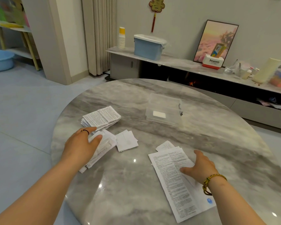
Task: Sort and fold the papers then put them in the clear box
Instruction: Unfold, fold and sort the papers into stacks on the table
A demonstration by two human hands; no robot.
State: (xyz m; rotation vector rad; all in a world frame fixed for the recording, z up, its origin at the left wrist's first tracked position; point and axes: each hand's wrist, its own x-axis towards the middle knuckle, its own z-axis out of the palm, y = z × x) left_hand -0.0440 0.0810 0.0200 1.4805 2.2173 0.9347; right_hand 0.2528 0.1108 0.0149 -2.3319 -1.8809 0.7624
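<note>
Hands both flat on paper, we see no curl: left hand (81, 143) lies straight-fingered on a loose bundle (104, 148) near the left edge of the table (136, 184), gripping nothing; right hand (199, 168) spreads on a long unfolded sheet (173, 184) whose lower end reaches close to the near edge. Folded stack (102, 117) just beyond the left fingertips, small pieces (126, 140) just right of the bundle. Clear box (164, 120) stands open toward the far side, well apart, one white paper (159, 114) inside. We note bare marble between the hands, and between papers and box
</note>
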